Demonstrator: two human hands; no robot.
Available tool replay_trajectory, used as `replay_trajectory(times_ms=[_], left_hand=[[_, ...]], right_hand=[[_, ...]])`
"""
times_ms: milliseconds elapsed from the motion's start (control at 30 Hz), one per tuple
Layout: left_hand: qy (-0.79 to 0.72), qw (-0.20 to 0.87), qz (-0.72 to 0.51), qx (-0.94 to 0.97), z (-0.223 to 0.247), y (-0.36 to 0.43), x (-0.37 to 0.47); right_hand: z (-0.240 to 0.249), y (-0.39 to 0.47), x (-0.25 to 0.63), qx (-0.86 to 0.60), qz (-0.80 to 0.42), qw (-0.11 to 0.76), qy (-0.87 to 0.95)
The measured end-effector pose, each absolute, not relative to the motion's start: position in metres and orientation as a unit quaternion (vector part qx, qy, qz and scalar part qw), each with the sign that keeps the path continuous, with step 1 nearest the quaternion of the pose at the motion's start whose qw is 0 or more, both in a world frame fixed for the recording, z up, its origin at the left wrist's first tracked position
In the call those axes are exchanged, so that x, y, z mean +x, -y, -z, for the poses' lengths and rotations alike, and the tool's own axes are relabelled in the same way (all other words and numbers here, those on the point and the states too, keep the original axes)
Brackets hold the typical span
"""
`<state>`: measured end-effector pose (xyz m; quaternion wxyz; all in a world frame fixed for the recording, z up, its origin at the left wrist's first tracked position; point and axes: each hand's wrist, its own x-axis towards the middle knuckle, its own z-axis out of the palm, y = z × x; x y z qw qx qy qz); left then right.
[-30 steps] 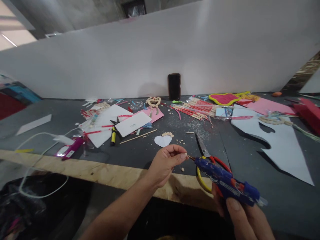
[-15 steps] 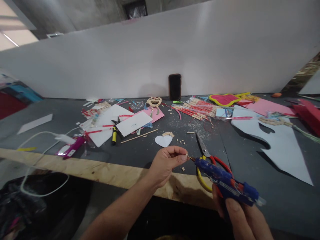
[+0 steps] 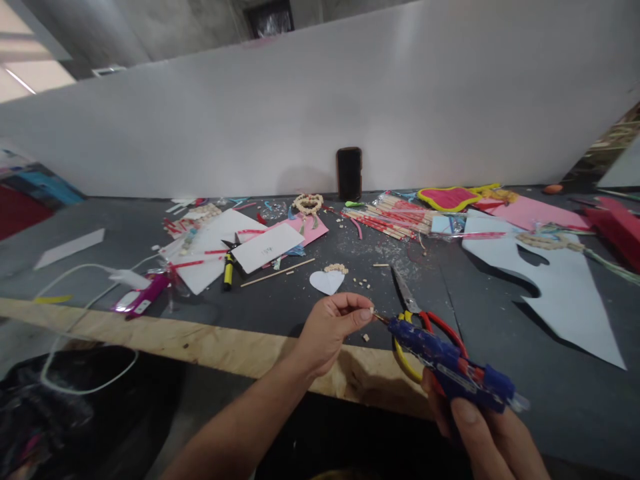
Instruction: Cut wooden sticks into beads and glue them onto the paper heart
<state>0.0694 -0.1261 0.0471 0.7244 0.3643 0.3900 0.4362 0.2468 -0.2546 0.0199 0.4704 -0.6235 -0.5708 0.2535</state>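
Note:
Between thumb and forefinger, my left hand (image 3: 333, 330) pinches a small piece of wooden stick (image 3: 371, 311). My right hand (image 3: 480, 427) is wrapped round the handle of a blue glue gun (image 3: 450, 360); its nozzle tip meets the pinched piece or comes very near it. Just beyond my left hand lies a white paper heart (image 3: 327, 282), with a row of short wooden pieces (image 3: 336, 269) along its upper right edge. Loose wooden bits (image 3: 361, 283) are scattered to the right of the heart. Scissors (image 3: 406, 293) with red and yellow handles lie partly behind the glue gun.
A phone (image 3: 349, 173) leans against the white board (image 3: 225, 127). Red-and-wood sticks (image 3: 385, 217) lie at the back, cut white card (image 3: 565, 287) on the right. Pliers (image 3: 229, 267), a white card (image 3: 269, 247) and a thin stick (image 3: 279, 273) lie left of the heart.
Both hands hold almost the same pose, with the nozzle still at the small piece. The view has shifted very slightly.

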Motion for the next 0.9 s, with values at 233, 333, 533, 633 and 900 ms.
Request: replay_trajectory(times_ms=[233,333,533,633,900], left_hand=[[-0.425,0.668,-0.453,0.410,-0.040,0.126,0.057],[-0.452,0.624,-0.451,0.451,-0.034,0.129,0.048],[-0.485,0.562,-0.407,0.532,-0.028,0.136,0.035],[-0.490,0.540,-0.401,0.555,-0.025,0.138,0.031],[-0.486,0.528,-0.404,0.567,-0.019,0.145,0.025]], right_hand=[[-0.032,0.228,0.287,-0.691,0.010,0.291,0.662],[-0.027,0.212,0.311,-0.739,0.136,0.175,0.636],[-0.022,0.197,0.332,-0.698,0.192,0.146,0.674],[-0.030,0.195,0.298,-0.650,0.232,0.223,0.689],[-0.022,0.186,0.202,-0.637,0.094,0.223,0.732]])
